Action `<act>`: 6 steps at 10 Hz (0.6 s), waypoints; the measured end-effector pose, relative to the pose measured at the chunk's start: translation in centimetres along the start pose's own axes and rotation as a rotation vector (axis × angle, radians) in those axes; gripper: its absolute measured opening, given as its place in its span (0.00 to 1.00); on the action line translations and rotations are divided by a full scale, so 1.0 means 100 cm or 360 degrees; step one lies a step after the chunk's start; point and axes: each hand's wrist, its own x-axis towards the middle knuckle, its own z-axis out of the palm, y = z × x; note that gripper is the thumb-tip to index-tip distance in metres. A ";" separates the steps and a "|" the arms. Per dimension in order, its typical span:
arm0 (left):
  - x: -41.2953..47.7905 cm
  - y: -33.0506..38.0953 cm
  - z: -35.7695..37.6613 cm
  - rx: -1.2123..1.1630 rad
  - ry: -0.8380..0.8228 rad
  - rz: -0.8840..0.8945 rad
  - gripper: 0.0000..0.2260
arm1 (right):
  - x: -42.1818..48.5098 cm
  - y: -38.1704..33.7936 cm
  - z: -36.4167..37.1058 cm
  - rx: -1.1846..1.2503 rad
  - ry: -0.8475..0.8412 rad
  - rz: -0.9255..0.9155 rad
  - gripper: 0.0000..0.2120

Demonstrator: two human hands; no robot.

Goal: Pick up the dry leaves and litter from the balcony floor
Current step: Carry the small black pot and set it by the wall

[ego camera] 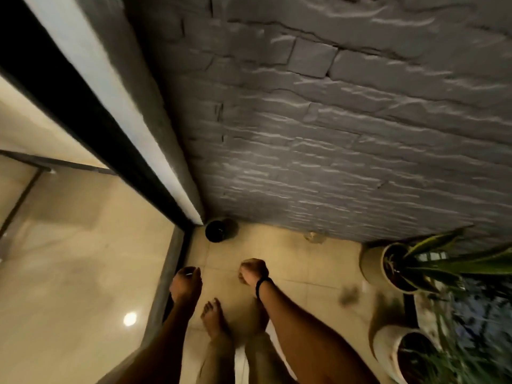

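The left hand (185, 282) and right hand (253, 271) hovered over the balcony floor (291, 263), fingers (245, 274) curled (round anything? blur hid it); dry leaves (349, 295) lay near the snake plant pot (371, 263).

Dim grey stone-clad wall (332, 134), beige tiled floor (291, 261), dark-framed glass door (83, 245) left.

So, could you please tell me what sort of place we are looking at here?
Most likely a small home balcony: a tiled floor closed in by a rough stone-clad wall, a dark-framed glass door on the left, and potted plants standing along the right side.
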 end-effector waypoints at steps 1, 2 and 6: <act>0.045 -0.018 0.026 -0.0066 -0.0025 0.0005 0.12 | 0.049 -0.015 0.008 0.0028 -0.0009 0.0032 0.07; 0.147 -0.026 0.088 -0.0068 0.0058 -0.0058 0.16 | 0.153 -0.016 0.035 0.0093 -0.0034 0.0051 0.09; 0.469 -0.113 0.209 -0.0015 -0.0142 0.0178 0.36 | 0.493 0.018 0.143 -0.0029 0.0306 -0.0228 0.33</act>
